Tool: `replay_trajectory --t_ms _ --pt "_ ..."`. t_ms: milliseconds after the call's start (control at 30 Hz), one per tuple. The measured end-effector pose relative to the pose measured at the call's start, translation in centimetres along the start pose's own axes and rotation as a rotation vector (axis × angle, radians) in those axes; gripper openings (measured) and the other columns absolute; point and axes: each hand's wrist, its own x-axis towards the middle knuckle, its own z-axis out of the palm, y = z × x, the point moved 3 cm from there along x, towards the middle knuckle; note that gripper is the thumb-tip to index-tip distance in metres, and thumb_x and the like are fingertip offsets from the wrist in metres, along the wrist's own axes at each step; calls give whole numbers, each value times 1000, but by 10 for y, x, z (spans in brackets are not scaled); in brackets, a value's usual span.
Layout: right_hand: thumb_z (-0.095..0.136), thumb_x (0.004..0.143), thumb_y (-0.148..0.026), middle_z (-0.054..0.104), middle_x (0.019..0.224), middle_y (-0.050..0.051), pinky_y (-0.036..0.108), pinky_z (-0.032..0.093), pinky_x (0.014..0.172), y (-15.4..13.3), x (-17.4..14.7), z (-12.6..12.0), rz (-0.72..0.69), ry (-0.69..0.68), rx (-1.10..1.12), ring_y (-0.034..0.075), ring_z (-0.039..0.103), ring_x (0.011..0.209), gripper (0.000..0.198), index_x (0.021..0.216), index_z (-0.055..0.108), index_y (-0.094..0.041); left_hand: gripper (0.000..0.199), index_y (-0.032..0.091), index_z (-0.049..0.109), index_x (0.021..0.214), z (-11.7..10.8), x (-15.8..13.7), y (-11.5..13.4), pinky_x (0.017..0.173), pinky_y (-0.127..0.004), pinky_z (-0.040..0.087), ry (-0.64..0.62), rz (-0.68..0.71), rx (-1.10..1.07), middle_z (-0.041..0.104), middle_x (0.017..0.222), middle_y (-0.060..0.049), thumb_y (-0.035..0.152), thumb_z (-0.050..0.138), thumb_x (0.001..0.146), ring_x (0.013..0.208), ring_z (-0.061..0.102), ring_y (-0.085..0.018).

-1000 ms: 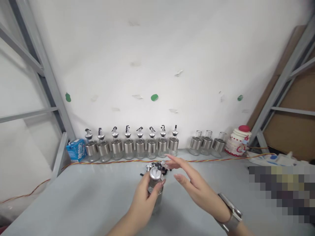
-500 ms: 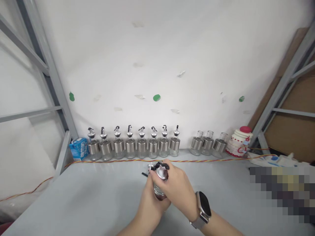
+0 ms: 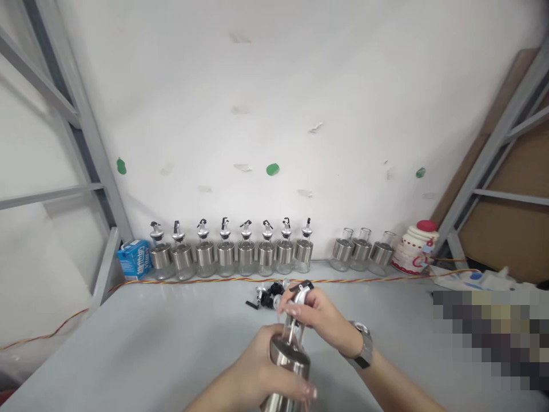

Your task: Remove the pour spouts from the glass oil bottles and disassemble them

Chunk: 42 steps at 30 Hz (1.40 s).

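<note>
My left hand (image 3: pixel 261 366) is wrapped round the steel band of a glass oil bottle (image 3: pixel 289 357), which leans slightly in front of me. Above it, the fingers of my right hand (image 3: pixel 319 317) are closed on a silver pour spout (image 3: pixel 302 294) with a black flap. The spout sits at the bottle's mouth, its thin tube showing inside the clear neck; how firmly it is seated I cannot tell. Just behind my right hand lies a small heap of loose pour spouts (image 3: pixel 268 296), partly hidden by the fingers.
Along the wall stands a row of several bottles with spouts (image 3: pixel 246 254). Right of them are three bottles without spouts (image 3: pixel 361 252) and a white-and-red jar (image 3: pixel 415 249). A blue carton (image 3: pixel 135 260) is at the left. A twisted red-yellow wire (image 3: pixel 240 280) crosses the grey table (image 3: pixel 171 337).
The bottle has come down and nearer to me, showing its neck and steel band. My right hand has turned at the spout. The heap of loose spouts is now more visible.
</note>
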Motion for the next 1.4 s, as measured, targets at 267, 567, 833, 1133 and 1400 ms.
replay_trajectory --t_ms 267,567,833,1133,1400 --pt "65 64 -42 36 52 -6 20 22 42 21 -4 6 161 406 55 6 29 47 35 58 42 -17 19 20 51 76 -9 -6 7 53 -23 35 581 155 628 56 60 2 21 61 59 56 52 -15" --pt "60 70 -41 23 42 -11 21 12 42 17 -11 3 142 -36 575 3 15 39 29 73 55 -12 42 16 45 81 -6 -9 8 50 -30 42 -34 -189 -198 57 57 1 14 66 44 50 55 -17" --pt "60 74 -33 31 45 -10 21 12 42 24 -5 5 207 126 550 2 17 38 19 77 53 -16 22 15 53 74 -10 -1 2 52 -22 38 379 90 368 56 62 3 18 64 55 55 51 -12" --pt "62 69 -39 26 45 -10 21 13 42 22 -8 3 117 21 637 3 13 40 28 79 59 -13 34 15 52 76 -7 -6 4 48 -26 40 -20 -173 -177 56 54 2 10 65 45 49 55 -15" --pt "69 57 -45 34 53 -7 20 17 45 19 -14 10 38 -98 724 3 19 43 45 88 57 -16 25 9 63 62 -2 2 2 41 -22 35 -443 -144 -321 56 50 -4 22 58 41 44 50 -13"
